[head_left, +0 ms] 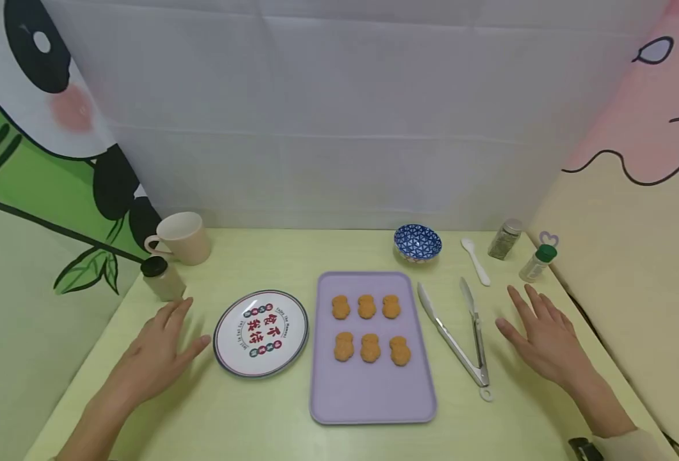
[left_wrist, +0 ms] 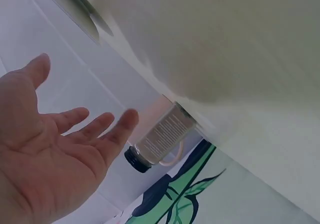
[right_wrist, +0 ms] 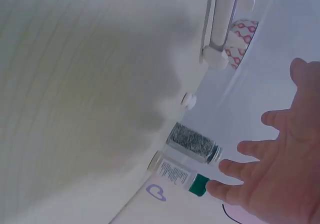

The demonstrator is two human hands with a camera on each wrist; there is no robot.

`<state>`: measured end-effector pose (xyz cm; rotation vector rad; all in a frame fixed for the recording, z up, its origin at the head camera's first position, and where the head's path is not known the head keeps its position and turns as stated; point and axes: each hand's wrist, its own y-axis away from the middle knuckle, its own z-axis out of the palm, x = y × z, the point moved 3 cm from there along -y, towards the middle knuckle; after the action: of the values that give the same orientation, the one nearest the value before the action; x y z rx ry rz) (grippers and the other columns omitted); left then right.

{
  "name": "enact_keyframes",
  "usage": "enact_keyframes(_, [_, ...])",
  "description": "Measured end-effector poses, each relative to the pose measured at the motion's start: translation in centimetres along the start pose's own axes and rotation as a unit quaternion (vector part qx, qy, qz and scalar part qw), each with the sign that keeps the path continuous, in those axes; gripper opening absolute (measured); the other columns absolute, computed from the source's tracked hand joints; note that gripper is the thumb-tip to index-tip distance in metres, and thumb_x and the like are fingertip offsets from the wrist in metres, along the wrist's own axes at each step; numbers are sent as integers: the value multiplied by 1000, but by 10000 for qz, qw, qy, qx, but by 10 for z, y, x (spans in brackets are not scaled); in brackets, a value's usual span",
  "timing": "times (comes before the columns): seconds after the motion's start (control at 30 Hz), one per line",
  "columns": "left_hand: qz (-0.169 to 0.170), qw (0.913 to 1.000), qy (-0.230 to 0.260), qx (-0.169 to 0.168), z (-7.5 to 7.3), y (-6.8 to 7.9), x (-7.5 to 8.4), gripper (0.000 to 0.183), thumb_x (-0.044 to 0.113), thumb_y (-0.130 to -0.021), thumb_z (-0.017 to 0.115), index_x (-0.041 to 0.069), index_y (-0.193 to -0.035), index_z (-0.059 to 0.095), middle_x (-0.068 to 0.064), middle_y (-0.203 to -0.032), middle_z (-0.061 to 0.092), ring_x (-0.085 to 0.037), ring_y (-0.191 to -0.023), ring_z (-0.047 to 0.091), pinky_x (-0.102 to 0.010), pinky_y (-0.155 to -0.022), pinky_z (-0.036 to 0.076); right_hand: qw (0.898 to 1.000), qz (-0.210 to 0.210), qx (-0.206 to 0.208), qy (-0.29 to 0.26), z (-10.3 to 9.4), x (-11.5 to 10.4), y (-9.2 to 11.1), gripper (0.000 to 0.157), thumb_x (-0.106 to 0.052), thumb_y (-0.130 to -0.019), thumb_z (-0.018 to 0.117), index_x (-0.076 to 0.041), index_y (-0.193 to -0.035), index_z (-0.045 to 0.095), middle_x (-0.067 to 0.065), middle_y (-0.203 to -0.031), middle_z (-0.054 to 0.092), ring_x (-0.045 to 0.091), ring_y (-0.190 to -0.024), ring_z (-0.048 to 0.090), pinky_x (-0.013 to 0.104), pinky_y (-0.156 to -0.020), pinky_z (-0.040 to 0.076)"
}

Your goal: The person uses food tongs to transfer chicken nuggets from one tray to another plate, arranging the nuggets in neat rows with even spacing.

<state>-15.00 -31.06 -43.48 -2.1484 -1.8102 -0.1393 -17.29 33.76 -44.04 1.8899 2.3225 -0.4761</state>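
My left hand (head_left: 153, 358), fingers extended and holding nothing, hovers between a black-capped jar (head_left: 164, 279) and a white plate (head_left: 260, 333) with red lettering. In the left wrist view the jar (left_wrist: 162, 136) stands beyond the fingertips. On the right, my right hand (head_left: 548, 339) is spread and bare, just this side of a green-capped shaker (head_left: 537, 264). Metal tongs (head_left: 457, 346) lie to its left with their arms apart. Centrally, a lavender tray (head_left: 370, 400) carries two rows of small brown cookies (head_left: 370, 347).
A cream mug (head_left: 183, 238) stands at the back left behind the jar. Toward the back right are a blue patterned bowl (head_left: 417, 242), a white spoon (head_left: 476, 262) and a glass herb jar (head_left: 505, 239). A pale curtain (head_left: 339, 128) hangs behind the table.
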Motion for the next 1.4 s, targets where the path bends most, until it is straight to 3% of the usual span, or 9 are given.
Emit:
enact_keyframes(0.2, [-338,9985,355,-231,5,-14,1,65,41,-94,54,-1,-140,37,-22,-121,55,-31,-91,63,-52,-70,47,9985,296,-135,-439,13,-20,-2,74,-49,-97,41,-4,-150,17,34,-140,29,57,-117,34,70,-82,32])
enact_keyframes(0.43, [-487,9958,604,-487,16,-27,-1,55,29,-91,60,-3,-133,46,-19,-106,65,-23,-77,67,-45,-65,49,9898,913,-642,-884,29,-41,0,91,-61,-92,39,11,-144,20,35,-129,39,45,-100,56,58,-77,45])
enact_keyframes(0.63, [-966,9800,1097,-1352,19,-39,5,58,25,-91,62,-3,-137,40,-18,-106,64,-11,-64,61,-31,-55,47,9842,1148,-1010,-893,37,-50,-3,103,-69,-86,43,19,-136,26,39,-124,41,50,-107,49,60,-80,43])
enact_keyframes(0.77, [-1064,9689,1454,-1699,21,-45,8,56,21,-91,61,-3,-137,40,-16,-105,63,-12,-66,63,-29,-55,48,9832,1250,-1072,-790,40,-54,-4,107,-70,-80,52,22,-131,32,39,-117,46,48,-104,50,57,-79,44])
enact_keyframes(0.93, [-1063,9593,1783,-1913,22,-47,1,51,15,-91,61,-2,-136,43,-11,-96,64,-14,-64,64,-30,-56,50,9837,1359,-940,-706,47,-61,-8,110,-68,-70,67,21,-127,35,33,-105,48,38,-88,53,50,-68,46])
enact_keyframes(1.07, [-990,9514,2117,-2007,25,-50,-5,49,9,-89,62,-3,-134,46,-10,-89,64,-16,-63,64,-31,-57,52,9880,1268,-611,-631,52,-62,-9,102,-57,-68,76,20,-123,39,32,-103,49,38,-86,54,51,-67,46])
enact_keyframes(1.2, [-970,9426,2398,-2112,29,-52,-9,48,5,-88,62,-1,-133,47,-10,-86,64,-18,-62,65,-32,-56,53,9893,1253,-470,-585,52,-61,-11,90,-47,-69,78,20,-119,42,30,-98,51,36,-82,54,50,-64,46])
enact_keyframes(1.4, [-1071,9337,2581,-2239,32,-53,-13,49,4,-88,61,3,-135,48,-11,-88,62,-20,-63,65,-33,-56,52,9867,1307,-644,-719,46,-58,-10,89,-41,-69,77,20,-122,39,31,-97,49,36,-80,53,48,-63,46])
